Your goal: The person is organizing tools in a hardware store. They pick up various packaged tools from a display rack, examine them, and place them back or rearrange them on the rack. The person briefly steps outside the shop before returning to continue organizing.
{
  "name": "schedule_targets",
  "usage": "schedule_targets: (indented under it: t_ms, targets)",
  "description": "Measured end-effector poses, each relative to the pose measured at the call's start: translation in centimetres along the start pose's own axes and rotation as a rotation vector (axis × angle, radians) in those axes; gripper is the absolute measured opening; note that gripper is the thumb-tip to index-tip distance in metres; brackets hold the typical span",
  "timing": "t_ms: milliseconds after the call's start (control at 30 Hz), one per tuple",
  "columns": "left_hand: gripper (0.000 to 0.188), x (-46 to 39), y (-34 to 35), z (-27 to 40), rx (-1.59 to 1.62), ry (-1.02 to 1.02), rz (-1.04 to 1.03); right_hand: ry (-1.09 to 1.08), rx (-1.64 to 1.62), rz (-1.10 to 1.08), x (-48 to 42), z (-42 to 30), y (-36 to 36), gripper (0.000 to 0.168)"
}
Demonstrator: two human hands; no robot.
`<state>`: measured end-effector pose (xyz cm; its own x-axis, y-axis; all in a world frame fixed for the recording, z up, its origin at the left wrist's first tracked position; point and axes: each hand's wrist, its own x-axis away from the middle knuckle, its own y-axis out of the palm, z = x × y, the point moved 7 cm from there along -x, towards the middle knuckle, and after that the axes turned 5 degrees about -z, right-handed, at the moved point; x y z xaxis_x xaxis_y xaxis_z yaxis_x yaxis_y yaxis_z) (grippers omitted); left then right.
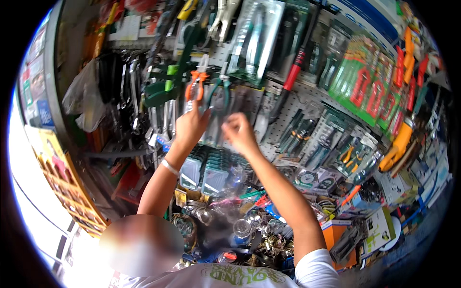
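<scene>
My left hand (189, 126), with a pale band on its wrist, is raised before a wall of hanging tools. Its index finger points up and meets the lower end of the orange-handled pliers (195, 86) in the picture; whether it touches them I cannot tell. Thumb and index finger are apart. To the right, my right hand (239, 132) is lifted with its fingers bent and blurred. Whether anything thin is between those fingers cannot be made out. Just above it hang green-handled pliers (220, 88), jaws up, against packaged tools.
Wrenches (135, 90) and a plastic bag (84, 99) hang at left. A red-and-black long-handled tool (293, 72) slants across the white pegboard (288, 115). Below my hands are clear plastic cases (215, 176) and heaped metal clamps (275, 243). Boxes (376, 230) stand at right.
</scene>
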<state>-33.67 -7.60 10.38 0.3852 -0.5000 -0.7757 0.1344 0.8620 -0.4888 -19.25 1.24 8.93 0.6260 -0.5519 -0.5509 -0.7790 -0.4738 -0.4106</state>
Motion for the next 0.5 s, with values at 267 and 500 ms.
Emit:
schedule_targets:
  t_ms: [267, 500]
  targets:
    - [0.014, 10.9, 6.5, 7.2, 0.512, 0.165, -0.357, 0.403, -0.019, -0.368, 24.7, 8.1, -0.6, 0.045]
    - [0.031, 11.7, 14.1, 16.4, 0.902, 0.15, -0.5, 0.738, -0.413, 0.18, 49.9, 16.3, -12.2, 0.023]
